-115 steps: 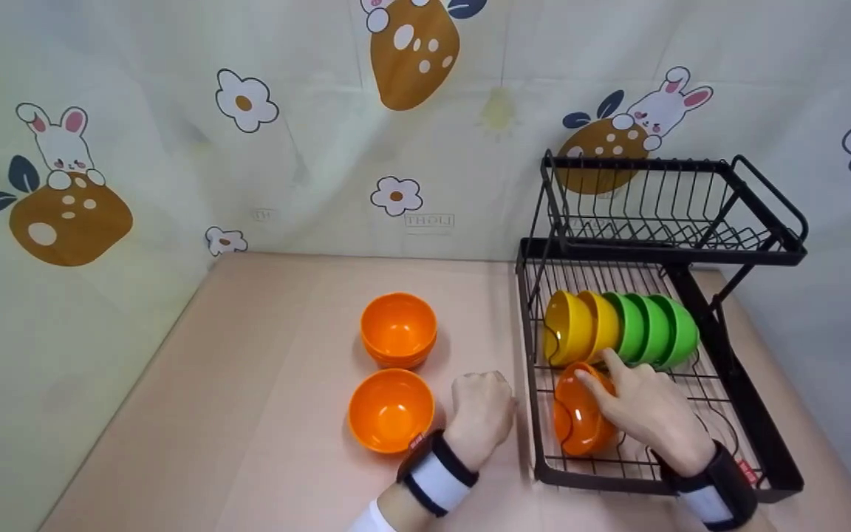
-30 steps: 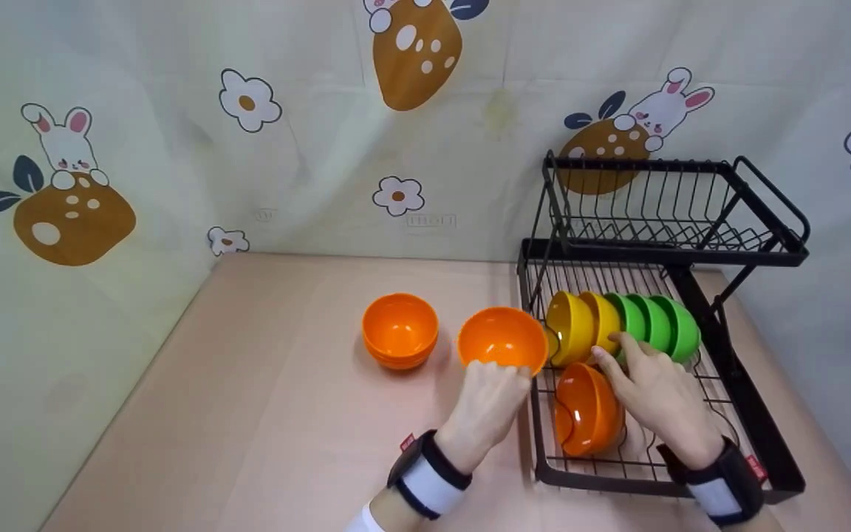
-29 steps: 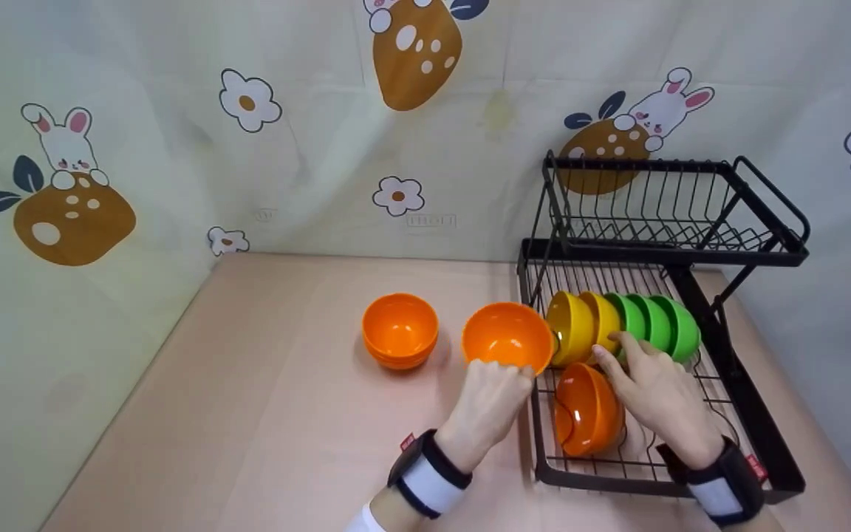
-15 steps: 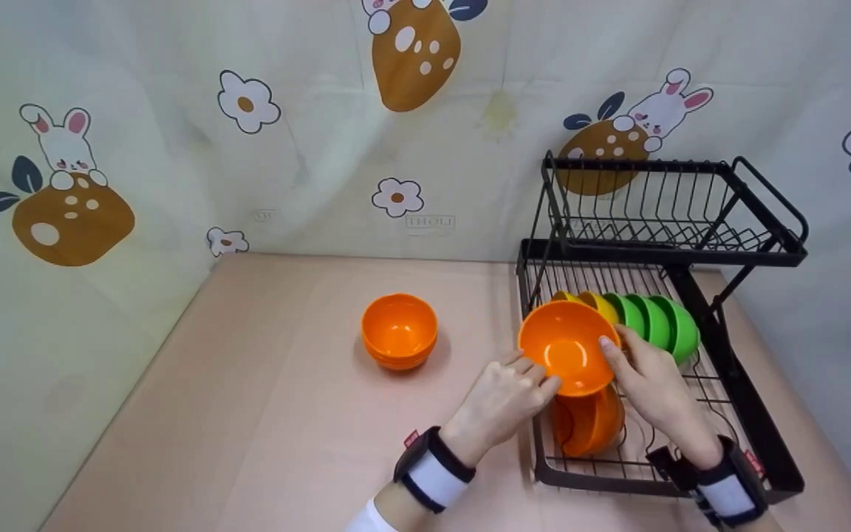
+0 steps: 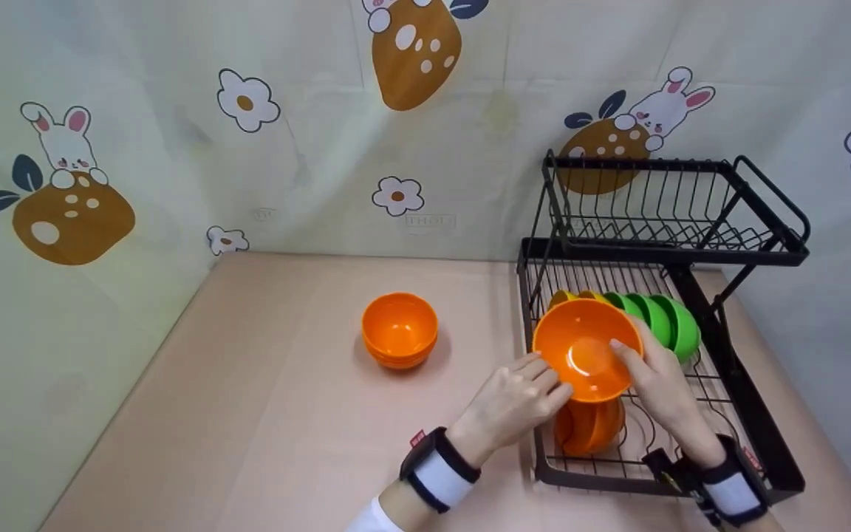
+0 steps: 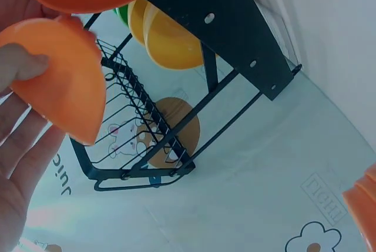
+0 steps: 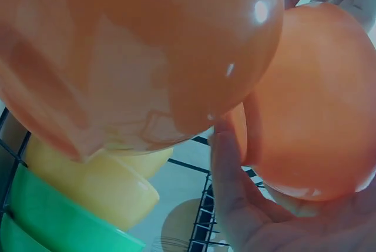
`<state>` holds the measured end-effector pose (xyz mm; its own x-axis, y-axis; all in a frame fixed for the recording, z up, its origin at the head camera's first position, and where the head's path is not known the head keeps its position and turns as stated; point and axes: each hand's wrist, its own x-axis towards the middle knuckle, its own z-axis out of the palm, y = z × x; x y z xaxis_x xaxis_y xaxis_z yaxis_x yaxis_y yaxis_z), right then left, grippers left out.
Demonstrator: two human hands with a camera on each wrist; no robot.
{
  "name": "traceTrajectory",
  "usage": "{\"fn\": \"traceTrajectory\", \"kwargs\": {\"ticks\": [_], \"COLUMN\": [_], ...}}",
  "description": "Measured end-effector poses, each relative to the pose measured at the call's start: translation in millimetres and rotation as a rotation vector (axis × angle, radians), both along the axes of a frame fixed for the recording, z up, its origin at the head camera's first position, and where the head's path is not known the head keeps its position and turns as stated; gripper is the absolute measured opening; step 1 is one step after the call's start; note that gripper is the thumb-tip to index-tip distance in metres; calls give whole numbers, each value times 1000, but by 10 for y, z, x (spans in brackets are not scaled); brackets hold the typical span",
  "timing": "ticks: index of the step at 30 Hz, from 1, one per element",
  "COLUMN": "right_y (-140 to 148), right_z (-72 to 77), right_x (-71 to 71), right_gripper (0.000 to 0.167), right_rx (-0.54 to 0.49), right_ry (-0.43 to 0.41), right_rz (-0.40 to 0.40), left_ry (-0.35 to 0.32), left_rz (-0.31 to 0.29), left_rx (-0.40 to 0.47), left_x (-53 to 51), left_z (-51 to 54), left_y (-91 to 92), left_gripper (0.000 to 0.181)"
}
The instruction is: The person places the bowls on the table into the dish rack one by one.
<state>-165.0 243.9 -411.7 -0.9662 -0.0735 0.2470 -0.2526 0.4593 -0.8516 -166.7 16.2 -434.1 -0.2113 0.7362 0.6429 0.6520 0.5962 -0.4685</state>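
Over the front left of the rack, both hands hold an orange bowl (image 5: 580, 351), its inside facing the head camera. My left hand (image 5: 510, 403) pinches the near left rim with curled fingers. On the right rim, my right hand (image 5: 654, 377) grips it, thumb inside and fingers behind. Just below, orange bowls (image 5: 588, 432) stand on edge in the black dish rack (image 5: 640, 484), partly hidden by the held bowl. Behind it are yellow bowls (image 5: 562, 297), mostly covered, and green bowls (image 5: 680, 329) in a row. The held bowl (image 7: 317, 99) also shows in the right wrist view.
A stack of orange bowls (image 5: 400, 332) stands on the table (image 5: 285, 406) left of the rack. The rack's upper tier (image 5: 669, 255) overhangs the back of the lower one. A patterned curtain (image 5: 307, 148) hangs behind the table.
The left hand has carried the orange bowl rightward over the rack, and the right hand has taken its right rim. Since the oldest frame, a second orange bowl has joined the one in the rack.
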Motion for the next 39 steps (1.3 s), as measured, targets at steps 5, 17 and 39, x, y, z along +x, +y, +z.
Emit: {"fn": "traceTrajectory", "kwargs": {"ticks": [5, 17, 39], "right_y": [-3, 108, 369], "right_z": [12, 99, 287], "right_x": [18, 34, 128], "right_gripper": [46, 44, 57], "right_rx": [-40, 130, 746], "right_ry": [82, 257, -98], "right_rz": [-12, -107, -269], "left_ry": [-48, -536, -912], "left_rz": [-22, 292, 337], "left_rx": [115, 181, 100], "left_x": [29, 125, 101], "left_z": [-2, -150, -226], "left_y": [50, 136, 152], "left_gripper": [18, 28, 51]}}
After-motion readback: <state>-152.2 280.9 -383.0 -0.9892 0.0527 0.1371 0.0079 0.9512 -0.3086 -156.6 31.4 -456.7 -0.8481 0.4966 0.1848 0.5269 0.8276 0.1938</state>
